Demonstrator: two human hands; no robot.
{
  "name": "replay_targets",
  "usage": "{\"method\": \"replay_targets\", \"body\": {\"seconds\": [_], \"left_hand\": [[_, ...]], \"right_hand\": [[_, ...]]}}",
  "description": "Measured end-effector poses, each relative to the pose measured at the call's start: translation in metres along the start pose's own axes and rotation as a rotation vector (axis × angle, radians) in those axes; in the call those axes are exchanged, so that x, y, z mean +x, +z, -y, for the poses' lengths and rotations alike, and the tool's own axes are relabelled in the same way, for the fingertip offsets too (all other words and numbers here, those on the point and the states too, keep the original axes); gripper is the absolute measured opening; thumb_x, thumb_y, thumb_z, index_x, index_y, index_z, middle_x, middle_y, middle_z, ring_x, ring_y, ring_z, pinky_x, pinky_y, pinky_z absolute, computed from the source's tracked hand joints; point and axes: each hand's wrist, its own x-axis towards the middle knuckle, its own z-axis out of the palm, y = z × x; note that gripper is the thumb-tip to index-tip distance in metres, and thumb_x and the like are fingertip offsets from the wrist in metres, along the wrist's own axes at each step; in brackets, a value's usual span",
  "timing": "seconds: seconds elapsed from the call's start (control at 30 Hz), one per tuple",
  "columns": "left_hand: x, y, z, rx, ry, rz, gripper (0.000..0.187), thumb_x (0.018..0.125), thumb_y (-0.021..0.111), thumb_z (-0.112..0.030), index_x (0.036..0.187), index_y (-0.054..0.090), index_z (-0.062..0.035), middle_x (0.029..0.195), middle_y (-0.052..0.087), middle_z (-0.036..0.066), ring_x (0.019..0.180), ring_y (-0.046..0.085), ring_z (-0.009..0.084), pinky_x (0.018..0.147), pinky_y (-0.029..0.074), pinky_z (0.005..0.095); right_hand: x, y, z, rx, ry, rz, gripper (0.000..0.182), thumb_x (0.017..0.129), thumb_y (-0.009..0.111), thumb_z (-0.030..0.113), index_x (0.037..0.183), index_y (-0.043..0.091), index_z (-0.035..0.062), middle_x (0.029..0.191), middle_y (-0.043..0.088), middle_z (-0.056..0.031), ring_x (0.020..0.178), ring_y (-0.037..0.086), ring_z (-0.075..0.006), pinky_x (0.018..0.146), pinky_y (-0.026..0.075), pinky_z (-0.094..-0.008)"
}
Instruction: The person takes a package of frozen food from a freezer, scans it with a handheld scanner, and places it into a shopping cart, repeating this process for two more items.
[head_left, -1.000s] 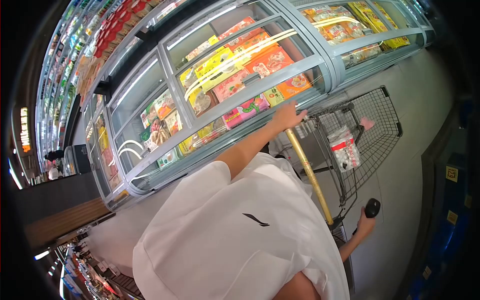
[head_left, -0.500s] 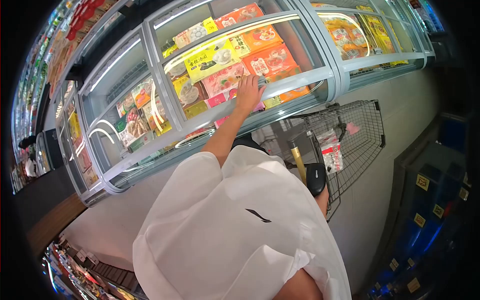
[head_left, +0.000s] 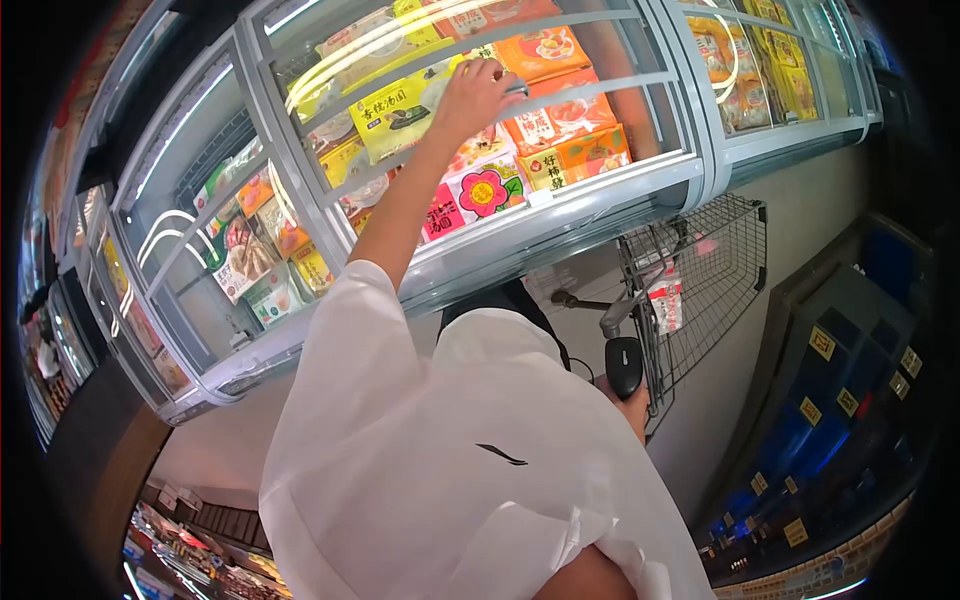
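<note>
Freezer-lid rail (head_left: 592,88), upper ctr of frame, long axis slanting lower L to upper R; L hand (head_left: 472,98), nearer, curled on its handle (head_left: 517,88); R hand (head_left: 632,407), R of ctr, well below, grips black device (head_left: 623,368).

I watch through one camera worn on the person's head, looking forward and steeply down over a loose white cloth shirt (head_left: 470,400), which fills the lower middle at close range. The wide lens bends straight edges and leaves dark, rounded corners. My view sits tilted, so the long grey-framed freezer case with glass lids (head_left: 610,202) climbs from lower left to upper right, within arm's reach. I see the dark wire-mesh shopping cart (head_left: 712,285) from above, at the right.
</note>
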Motion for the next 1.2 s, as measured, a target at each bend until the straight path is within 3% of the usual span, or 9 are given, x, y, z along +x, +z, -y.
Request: {"method": "replay_targets", "body": {"seconds": [0.2,0.4,0.5,0.57,0.67,0.77,0.83,1.07,1.2], "left_hand": [[0.055,0.017,0.100,-0.025,-0.147,-0.028,0.033,0.089,0.065,-0.039,0.106,0.069,-0.0110,0.104,0.063,0.008,0.102,0.058,0.0284,0.088,0.046,0.0423],[0.076,-0.007,0.104,-0.109,-0.225,0.162,0.028,0.086,0.065,-0.024,0.109,0.065,-0.0088,0.113,0.059,0.015,0.111,0.053,0.0340,0.097,0.043,0.0446],[0.063,0.013,0.082,-0.006,-0.208,-0.120,0.028,0.089,0.067,-0.030,0.107,0.068,-0.0088,0.103,0.062,0.010,0.101,0.057,0.0307,0.089,0.045,0.0433],[0.042,0.009,0.031,0.072,-0.328,-0.411,0.026,0.088,0.067,-0.020,0.109,0.063,-0.0062,0.100,0.060,0.013,0.098,0.057,0.0316,0.089,0.044,0.0434],[-0.035,0.044,-0.018,-0.300,-0.421,0.000,0.021,0.086,0.063,-0.015,0.104,0.058,-0.0055,0.096,0.060,0.014,0.094,0.058,0.0310,0.088,0.044,0.0431],[-0.148,0.093,-0.014,-0.106,-0.412,0.279,0.026,0.084,0.066,-0.024,0.100,0.061,-0.0036,0.091,0.065,0.014,0.089,0.063,0.0333,0.084,0.048,0.0431],[-0.190,0.100,-0.006,-0.263,-0.883,0.635,0.031,0.082,0.067,-0.025,0.099,0.061,0.0001,0.091,0.069,0.016,0.088,0.067,0.0350,0.080,0.052,0.0435],[-0.198,0.161,-0.007,-0.746,-1.084,0.678,0.038,0.082,0.071,-0.034,0.098,0.065,0.0001,0.088,0.072,0.015,0.086,0.071,0.0269,0.080,0.054,0.0379],[-0.115,0.178,-0.060,-0.591,-0.826,0.504,0.052,0.080,0.074,-0.045,0.106,0.068,-0.0003,0.096,0.071,0.015,0.093,0.069,0.0262,0.083,0.054,0.0378]], "right_hand": [[-0.003,0.013,0.007,0.023,-0.002,-0.102,0.042,0.073,0.079,0.007,0.110,0.061,-0.0004,0.096,0.065,-0.0104,0.085,0.063,-0.0203,0.078,0.050,-0.0326],[-0.004,0.021,0.003,0.117,0.071,-0.127,0.054,0.073,0.080,0.004,0.120,0.054,0.0012,0.102,0.065,-0.0106,0.092,0.062,-0.0189,0.083,0.049,-0.0319],[-0.004,0.023,0.010,0.149,0.102,-0.113,0.065,0.072,0.078,0.001,0.130,0.048,0.0019,0.107,0.065,-0.0123,0.097,0.063,-0.0205,0.087,0.050,-0.0329],[-0.002,0.026,0.009,0.155,0.093,-0.130,0.067,0.072,0.079,0.001,0.131,0.047,0.0018,0.108,0.065,-0.0124,0.098,0.063,-0.0202,0.087,0.050,-0.0328],[-0.006,0.028,0.001,0.065,0.021,-0.174,0.068,0.072,0.078,0.001,0.132,0.046,0.0010,0.112,0.063,-0.0138,0.100,0.062,-0.0205,0.088,0.049,-0.0330],[-0.005,0.026,0.018,0.256,0.156,-0.134,0.066,0.074,0.076,-0.001,0.133,0.046,-0.0010,0.117,0.060,-0.0139,0.105,0.061,-0.0231,0.094,0.046,-0.0331],[-0.005,0.024,0.013,0.198,0.113,-0.130,0.066,0.074,0.076,-0.001,0.132,0.047,-0.0019,0.119,0.058,-0.0141,0.107,0.060,-0.0233,0.094,0.046,-0.0325],[0.000,0.026,0.014,0.137,0.069,-0.139,0.063,0.075,0.072,-0.004,0.133,0.047,-0.0045,0.127,0.053,-0.0150,0.114,0.058,-0.0254,0.098,0.044,-0.0315],[-0.004,0.032,0.012,0.210,0.104,-0.222,0.060,0.074,0.069,-0.005,0.131,0.049,-0.0051,0.128,0.053,-0.0150,0.115,0.058,-0.0259,0.100,0.043,-0.0314]]}}
